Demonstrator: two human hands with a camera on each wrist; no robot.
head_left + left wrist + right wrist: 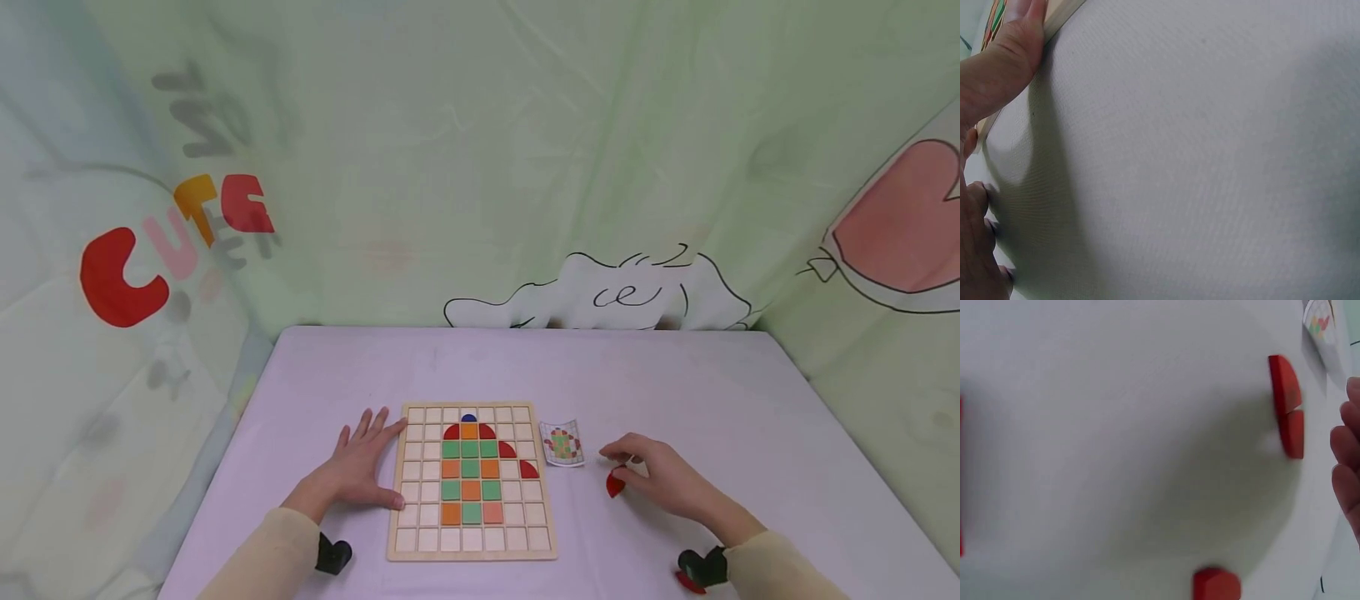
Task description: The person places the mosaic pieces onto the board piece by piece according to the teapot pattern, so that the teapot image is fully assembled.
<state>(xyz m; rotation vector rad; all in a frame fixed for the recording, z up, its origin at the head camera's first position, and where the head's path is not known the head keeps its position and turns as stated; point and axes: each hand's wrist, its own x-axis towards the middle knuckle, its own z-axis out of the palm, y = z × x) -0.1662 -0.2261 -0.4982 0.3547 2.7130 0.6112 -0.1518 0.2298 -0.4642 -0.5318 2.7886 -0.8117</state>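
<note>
A wooden grid board (419,540) lies on the table, bearing orange and green squares, one pink square, several red quarter-round pieces and a blue half-round piece (468,418). My left hand (358,471) rests with fingers spread at the board's left edge; its thumb (1007,59) touches the frame in the left wrist view. Right of the board, my right hand (663,479) hovers with loosely bent fingers over red quarter-round pieces (615,485). In the right wrist view two red pieces (1286,394) lie end to end on the table, apart from the visible fingers (1346,447).
A small picture card (562,443) with a coloured pattern lies just right of the board. Another red piece (690,582) is by my right wrist, partly hidden by the black wrist camera (702,567). A further red block (1217,585) shows low in the right wrist view.
</note>
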